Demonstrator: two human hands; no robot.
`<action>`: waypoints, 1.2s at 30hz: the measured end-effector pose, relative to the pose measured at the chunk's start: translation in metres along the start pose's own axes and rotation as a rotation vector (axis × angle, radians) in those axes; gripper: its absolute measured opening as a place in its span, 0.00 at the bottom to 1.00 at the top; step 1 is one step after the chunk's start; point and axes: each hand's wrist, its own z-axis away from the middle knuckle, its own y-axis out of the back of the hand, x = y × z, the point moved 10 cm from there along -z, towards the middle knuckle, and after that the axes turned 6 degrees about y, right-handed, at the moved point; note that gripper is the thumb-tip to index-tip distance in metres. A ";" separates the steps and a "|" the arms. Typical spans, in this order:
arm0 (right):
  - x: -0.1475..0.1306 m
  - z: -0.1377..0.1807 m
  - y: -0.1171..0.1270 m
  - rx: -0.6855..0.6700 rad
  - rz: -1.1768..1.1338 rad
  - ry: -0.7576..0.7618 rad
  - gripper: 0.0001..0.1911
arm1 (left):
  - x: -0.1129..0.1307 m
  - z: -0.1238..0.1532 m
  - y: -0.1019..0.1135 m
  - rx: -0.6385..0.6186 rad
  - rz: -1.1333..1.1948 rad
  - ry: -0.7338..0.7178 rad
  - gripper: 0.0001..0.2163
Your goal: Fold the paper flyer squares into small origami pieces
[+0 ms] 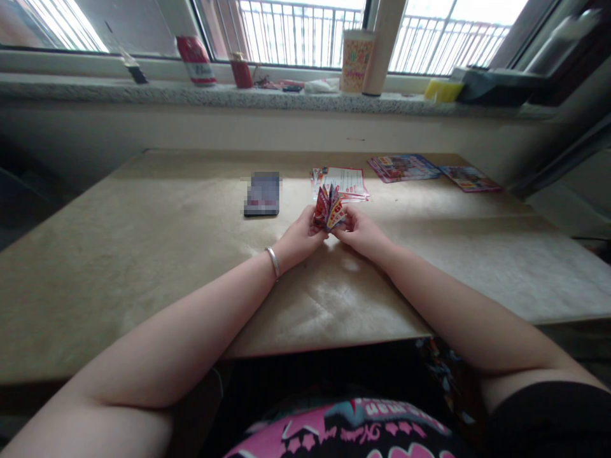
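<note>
Between both hands, over the middle of the table, stands a small colourful folded printed paper [329, 208], red, yellow and blue, with several layers spread like a fan. My left hand [304, 230], with a silver bracelet at its wrist, grips its left side. On the right side, the fingers of my right hand [360, 230] close on the same paper. Just behind it lies a loose stack of white printed sheets with red borders [344, 181]. Some fingertips are hidden behind the folds.
A dark phone-like slab [262, 194], blurred out, lies left of my hands on the table [143, 273]. Colourful printed sheets [405, 167] and another such pile [470, 178] lie at the back right. A can [195, 62] and a patterned paper cup [357, 60] stand on the windowsill.
</note>
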 end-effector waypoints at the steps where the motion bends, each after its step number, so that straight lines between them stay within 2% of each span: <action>1: 0.002 0.000 0.000 -0.003 -0.004 -0.004 0.18 | -0.001 -0.001 -0.001 -0.010 0.025 0.003 0.19; 9: 0.008 -0.002 0.001 0.016 -0.010 -0.040 0.18 | -0.004 -0.002 -0.004 -0.018 0.072 0.043 0.22; 14: 0.008 0.002 0.000 -0.011 -0.015 -0.113 0.20 | 0.003 0.000 -0.002 -0.002 0.014 -0.018 0.21; 21: 0.002 -0.001 0.003 -0.004 0.121 0.029 0.16 | 0.001 -0.003 0.001 0.027 -0.117 -0.047 0.23; 23: 0.004 -0.002 0.001 -0.020 0.171 0.039 0.18 | 0.006 -0.002 0.002 0.051 -0.173 -0.074 0.20; 27: 0.002 0.000 -0.001 -0.033 0.233 0.067 0.20 | 0.024 0.005 0.006 0.115 -0.237 -0.154 0.06; 31: -0.004 0.002 -0.002 -0.043 0.250 0.094 0.16 | 0.030 0.007 0.007 0.107 -0.182 -0.140 0.04; 36: -0.017 0.002 0.012 0.071 0.218 0.136 0.10 | 0.031 0.007 0.007 0.105 -0.185 -0.118 0.02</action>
